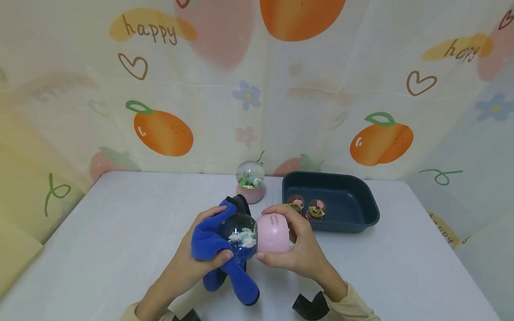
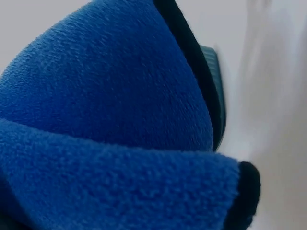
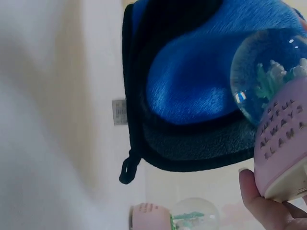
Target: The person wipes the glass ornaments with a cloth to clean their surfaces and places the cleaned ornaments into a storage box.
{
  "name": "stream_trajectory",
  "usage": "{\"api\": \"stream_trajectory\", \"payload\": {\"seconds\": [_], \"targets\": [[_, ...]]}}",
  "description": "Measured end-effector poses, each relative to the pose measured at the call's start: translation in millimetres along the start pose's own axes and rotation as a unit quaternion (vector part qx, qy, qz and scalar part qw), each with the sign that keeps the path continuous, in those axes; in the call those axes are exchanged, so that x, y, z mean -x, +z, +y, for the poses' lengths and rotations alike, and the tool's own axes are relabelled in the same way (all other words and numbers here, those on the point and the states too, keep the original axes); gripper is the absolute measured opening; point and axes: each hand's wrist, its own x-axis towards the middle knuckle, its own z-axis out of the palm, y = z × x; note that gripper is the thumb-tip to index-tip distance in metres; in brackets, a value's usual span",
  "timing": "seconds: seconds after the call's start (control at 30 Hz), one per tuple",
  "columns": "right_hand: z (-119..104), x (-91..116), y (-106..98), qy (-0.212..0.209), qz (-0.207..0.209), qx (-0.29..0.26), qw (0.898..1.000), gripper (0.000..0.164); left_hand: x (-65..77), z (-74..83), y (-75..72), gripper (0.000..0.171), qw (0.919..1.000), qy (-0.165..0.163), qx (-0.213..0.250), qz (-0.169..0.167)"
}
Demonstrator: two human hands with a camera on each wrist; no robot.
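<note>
A snow globe [image 1: 243,238] with a pink base lies on its side in the air, over the front middle of the table. My right hand [image 1: 307,249] grips the pink base, thumb below and fingers above. With my left hand [image 1: 190,263] I hold a blue plush cloth [image 1: 209,236] against the glass dome, my thumb near the dome's lower edge. The cloth has dark edging and a grey side, seen in the right wrist view along with a small hanging loop [image 3: 127,171]. Raised lettering shows on the base. Blue folds fill most of the left wrist view.
A second snow globe [image 1: 250,180] with a pink base stands upright at the table's back middle. Right of it is a dark teal tray [image 1: 349,227] holding two small globes [image 1: 317,209] at its left side. A printed curtain [image 1: 217,111] hangs behind the white table [image 1: 132,232].
</note>
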Motion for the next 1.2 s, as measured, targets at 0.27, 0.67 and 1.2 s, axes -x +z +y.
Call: {"api": "stream_trajectory", "payload": {"seconds": [0.27,0.67,1.2], "targets": [[-3,-2,-4,0.042,0.019,-0.002,0.999,0.067,2.9,-1.7,-5.8,0.091,0.9972,0.059,0.007,-0.044],[-8,0,-5,0.072,0.004,-0.021,0.997,0.064,0.4,-13.2,2.2,0.097,0.9956,0.086,0.036,0.011],[-6,1,3,0.015,0.012,0.026,0.999,0.067,-0.1,-6.0,1.8,0.088,0.9989,0.043,0.001,0.015]]}}
